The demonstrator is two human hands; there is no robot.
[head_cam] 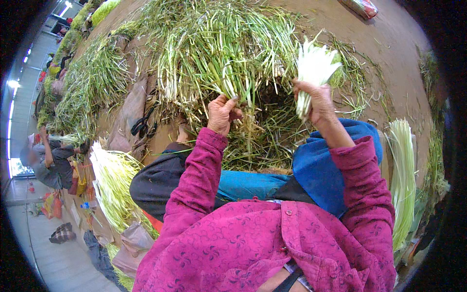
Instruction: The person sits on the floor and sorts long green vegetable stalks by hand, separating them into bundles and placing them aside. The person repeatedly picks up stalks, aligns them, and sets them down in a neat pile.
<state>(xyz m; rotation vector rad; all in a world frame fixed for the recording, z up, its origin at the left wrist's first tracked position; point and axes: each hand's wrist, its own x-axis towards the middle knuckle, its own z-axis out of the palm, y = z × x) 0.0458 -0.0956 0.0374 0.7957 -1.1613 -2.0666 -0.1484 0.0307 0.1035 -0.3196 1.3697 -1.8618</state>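
My right hand [318,101] is closed around a bunch of peeled chive-like stalks [315,64], their white ends fanned upward. To the left, my left hand [222,112] pinches a few green stalks [227,83] between thumb and fingers at the edge of a large heap of unpeeled stalks [222,47]. Dirty, root-like strands [249,126] hang beside those fingers. Below both hands, green and brown trimmings [262,146] cover the ground before my folded legs.
Cleaned yellow-white stalks [113,186] lie by my left knee, and another long bundle [402,175] lies at my right. A black strap [144,122] rests near the heap. Another person [54,164] sits at far left, near further heaps [91,82]. A packet [361,8] lies at top right.
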